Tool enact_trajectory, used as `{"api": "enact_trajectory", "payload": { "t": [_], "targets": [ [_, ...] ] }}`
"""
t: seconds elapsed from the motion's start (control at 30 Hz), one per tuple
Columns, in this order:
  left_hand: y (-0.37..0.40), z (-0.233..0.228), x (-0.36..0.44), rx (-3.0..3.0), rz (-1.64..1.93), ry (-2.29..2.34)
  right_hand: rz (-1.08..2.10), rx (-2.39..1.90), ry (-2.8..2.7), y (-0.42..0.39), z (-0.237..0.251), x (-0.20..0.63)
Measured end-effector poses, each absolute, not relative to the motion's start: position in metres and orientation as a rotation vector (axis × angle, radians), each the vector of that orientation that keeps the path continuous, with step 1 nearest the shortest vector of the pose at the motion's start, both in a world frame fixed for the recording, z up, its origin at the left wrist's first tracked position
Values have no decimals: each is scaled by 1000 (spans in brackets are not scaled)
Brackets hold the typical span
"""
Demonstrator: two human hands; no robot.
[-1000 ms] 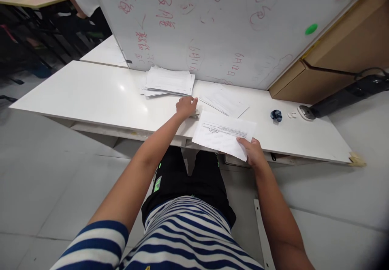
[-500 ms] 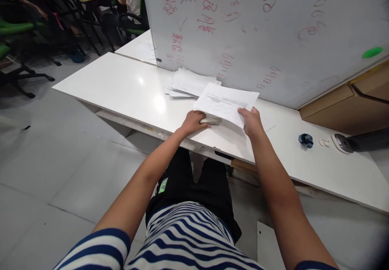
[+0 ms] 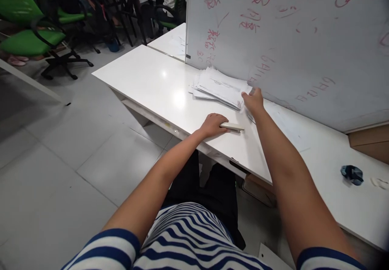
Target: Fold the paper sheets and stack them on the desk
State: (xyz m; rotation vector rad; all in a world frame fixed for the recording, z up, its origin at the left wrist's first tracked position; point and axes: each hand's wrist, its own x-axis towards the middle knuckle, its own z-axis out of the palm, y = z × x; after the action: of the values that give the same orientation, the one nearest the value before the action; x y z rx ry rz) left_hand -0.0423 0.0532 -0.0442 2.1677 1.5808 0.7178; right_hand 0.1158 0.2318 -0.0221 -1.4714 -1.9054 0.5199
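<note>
My left hand [image 3: 214,125] is closed around the back of a pale stapler [image 3: 232,126], which rests on the white desk [image 3: 136,75]. Beyond it, against the whiteboard, lies an uneven stack of printed papers [image 3: 220,84]. My right hand [image 3: 254,100] pinches the right edge of the top sheets, which lie over that stack. Part of the paper's right edge is hidden behind my fingers.
A whiteboard [image 3: 291,51] with red handwriting rises along the desk's far side. To the right are a dark blue crumpled item [image 3: 351,174], a small white object [image 3: 379,183] and a cardboard box [image 3: 369,142]. Green chairs [image 3: 33,39] and seated people are at the left.
My right hand has carried the printed paper away from above the stapler and onto the stack. My left hand keeps its hold on the stapler. The view has shifted left.
</note>
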Motion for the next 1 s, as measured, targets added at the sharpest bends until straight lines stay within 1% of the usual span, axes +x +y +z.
{"api": "enact_trajectory", "payload": {
  "t": [0.23,0.4,0.5,0.67,0.8,1.0],
  "targets": [
    [53,-40,-42,2110,767,1608,273,-1627,-2055,160,-30,218],
    [52,-35,-41,2079,683,1711,310,-1857,-2124,120,-44,274],
    [52,-35,-41,2071,694,1724,321,-1875,-2114,105,-49,283],
    [50,-33,-41,2039,713,1726,186,-1794,-2124,89,-56,277],
    [47,-28,-40,2007,684,1744,125,-1758,-2105,85,-60,274],
    [45,-27,-40,1998,707,1737,117,-1744,-2071,84,-59,273]
  ]
}}
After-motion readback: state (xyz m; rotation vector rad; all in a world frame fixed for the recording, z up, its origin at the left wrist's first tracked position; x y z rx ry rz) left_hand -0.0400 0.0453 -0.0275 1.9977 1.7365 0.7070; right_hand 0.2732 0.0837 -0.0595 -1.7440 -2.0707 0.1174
